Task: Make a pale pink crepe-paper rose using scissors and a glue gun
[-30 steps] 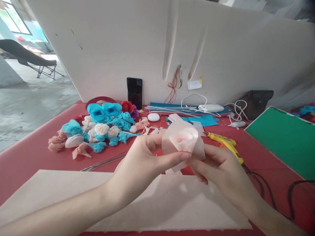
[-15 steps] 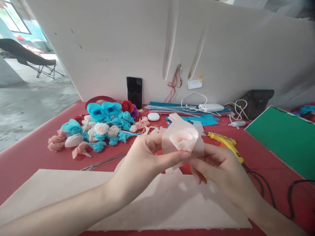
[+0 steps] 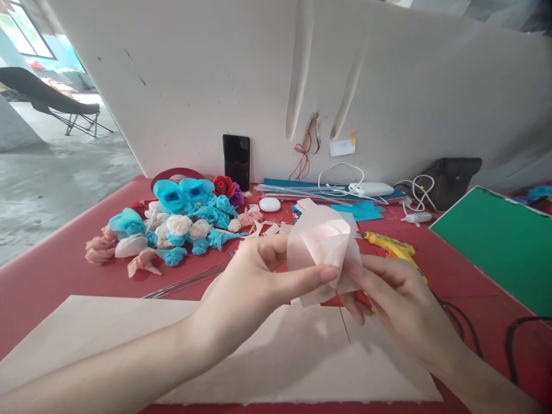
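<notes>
A pale pink paper flower (image 3: 325, 244), its petals wrapped into a cone, is held up above the board. My left hand (image 3: 254, 282) grips it from the left, the thumb pressed across its lower front. On the right side, my right hand (image 3: 392, 290) pinches the outer paper petal between thumb and fingers. A thin wire stem (image 3: 345, 326) runs down from beneath the flower. By my right fingertips shows a small yellow bit (image 3: 370, 310) that I cannot make out. Under both hands lies a flat beige board (image 3: 276, 368).
Many blue, white and pink paper flowers (image 3: 179, 224) lie at left. Thin wires (image 3: 185, 282) rest behind the board. At right are a yellow glue gun (image 3: 390, 244) and a green board (image 3: 495, 247). A phone (image 3: 236, 163) leans against the wall near a white case (image 3: 269, 204).
My right thumb has moved up and right onto the outer petal, which now wraps closer around the cone. The flower has tilted slightly, and its wire stem has come into sight below.
</notes>
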The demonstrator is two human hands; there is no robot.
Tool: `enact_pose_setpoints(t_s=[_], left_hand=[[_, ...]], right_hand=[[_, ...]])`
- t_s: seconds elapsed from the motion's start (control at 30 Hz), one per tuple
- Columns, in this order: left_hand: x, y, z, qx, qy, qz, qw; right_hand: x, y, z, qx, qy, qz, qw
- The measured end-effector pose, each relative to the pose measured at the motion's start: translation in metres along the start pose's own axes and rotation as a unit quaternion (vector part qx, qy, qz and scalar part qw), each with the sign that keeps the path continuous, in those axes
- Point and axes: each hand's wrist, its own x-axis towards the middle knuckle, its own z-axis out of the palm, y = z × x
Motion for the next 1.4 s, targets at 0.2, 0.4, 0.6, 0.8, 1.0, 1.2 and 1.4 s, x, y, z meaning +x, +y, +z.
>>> enact_pose_setpoints(t_s=[0.2,0.4,0.6,0.8,1.0,1.2,1.4], left_hand=[[0.0003,0.0002,-0.0012,0.004,0.005,-0.02,1.0],[-0.0001,0.0022,-0.0011,0.013,-0.002,-0.034,0.999],[0.001,0.0041,-0.0006,-0.024,-0.015,-0.043,0.999],[0.0027,0.0044,0.0014,-0.138,-0.101,-0.012,0.985],[0.0045,0.0028,0.0013,-0.156,-0.091,-0.038,0.983],[0.0037,0.0041,0.0018,-0.18,-0.096,-0.033,0.979],[0.0036,0.0038,0.0015,-0.168,-0.091,-0.023,0.981]], right_hand=[[0.0,-0.0016,0.0014,-0.019,0.008,0.008,1.0],[0.0016,-0.0029,0.0018,-0.035,0.008,0.013,0.999],[0.0032,-0.0042,0.004,-0.069,0.021,-0.008,0.997],[-0.0012,-0.007,0.0034,-0.094,0.018,-0.033,0.995],[-0.0021,-0.008,0.0042,-0.113,0.03,-0.029,0.993],[-0.0005,-0.0071,0.0065,-0.077,0.034,-0.006,0.996],[0.0001,-0.0039,0.0045,-0.042,-0.03,0.059,0.997]])
